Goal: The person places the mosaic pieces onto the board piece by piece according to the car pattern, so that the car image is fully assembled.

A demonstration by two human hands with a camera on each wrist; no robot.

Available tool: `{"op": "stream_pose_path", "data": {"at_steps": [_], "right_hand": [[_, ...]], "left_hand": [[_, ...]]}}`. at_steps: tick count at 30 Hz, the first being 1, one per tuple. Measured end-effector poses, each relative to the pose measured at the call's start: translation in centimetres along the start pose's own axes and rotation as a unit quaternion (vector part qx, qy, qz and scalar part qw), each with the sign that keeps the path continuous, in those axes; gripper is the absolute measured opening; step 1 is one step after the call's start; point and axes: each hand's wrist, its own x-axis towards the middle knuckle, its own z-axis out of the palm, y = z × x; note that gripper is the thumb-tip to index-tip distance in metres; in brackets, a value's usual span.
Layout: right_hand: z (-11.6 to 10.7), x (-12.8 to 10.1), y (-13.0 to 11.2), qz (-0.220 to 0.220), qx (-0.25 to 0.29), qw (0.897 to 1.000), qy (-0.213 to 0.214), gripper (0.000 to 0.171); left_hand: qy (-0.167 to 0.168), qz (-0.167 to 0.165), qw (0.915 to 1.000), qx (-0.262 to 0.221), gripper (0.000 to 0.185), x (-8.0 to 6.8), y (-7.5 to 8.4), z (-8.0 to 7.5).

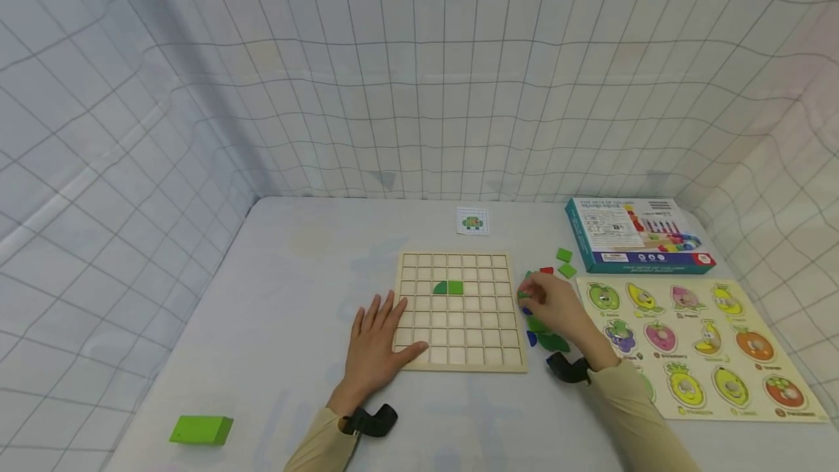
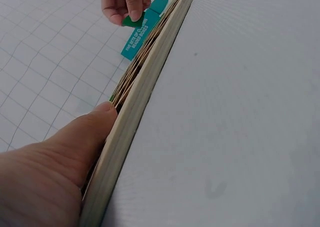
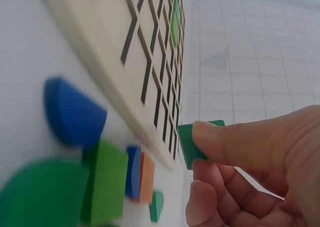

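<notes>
A wooden grid board (image 1: 457,326) lies on the table, holding a light green square tile (image 1: 455,288) with a dark green quarter-round tile (image 1: 441,288) on its left. My left hand (image 1: 375,348) rests with spread, straight fingers on the board's left edge; the left wrist view shows its thumb (image 2: 85,137) against the rim. Just off the right edge, my right hand (image 1: 558,306) pinches a dark green tile (image 3: 187,146) between thumb and fingers, its full outline partly covered. Below that hand are loose pieces: a blue one (image 3: 72,112), a light green one (image 3: 110,179) and an orange one (image 3: 146,179).
A small pattern card (image 1: 473,221) lies behind the board. To the right are two green squares (image 1: 565,255), a boxed bead set (image 1: 639,235) and a fruit puzzle board (image 1: 701,355). A green block (image 1: 201,430) sits front left. Gridded cloth walls (image 1: 419,93) surround the table.
</notes>
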Motion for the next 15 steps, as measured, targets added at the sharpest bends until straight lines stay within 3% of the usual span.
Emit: {"op": "stream_pose_path", "data": {"at_steps": [4, 15], "right_hand": [[0.9, 1.0, -0.8, -0.019, 0.023, 1.0, -0.004, 0.014], [2.4, 3.3, -2.8, -0.02, 0.053, 0.998, -0.038, 0.01]], "left_hand": [[0.006, 0.003, 1.0, -0.002, 0.084, 0.0, 0.0, 0.0], [0.002, -0.006, 1.0, -0.004, 0.084, 0.0, 0.0, 0.0]]}}
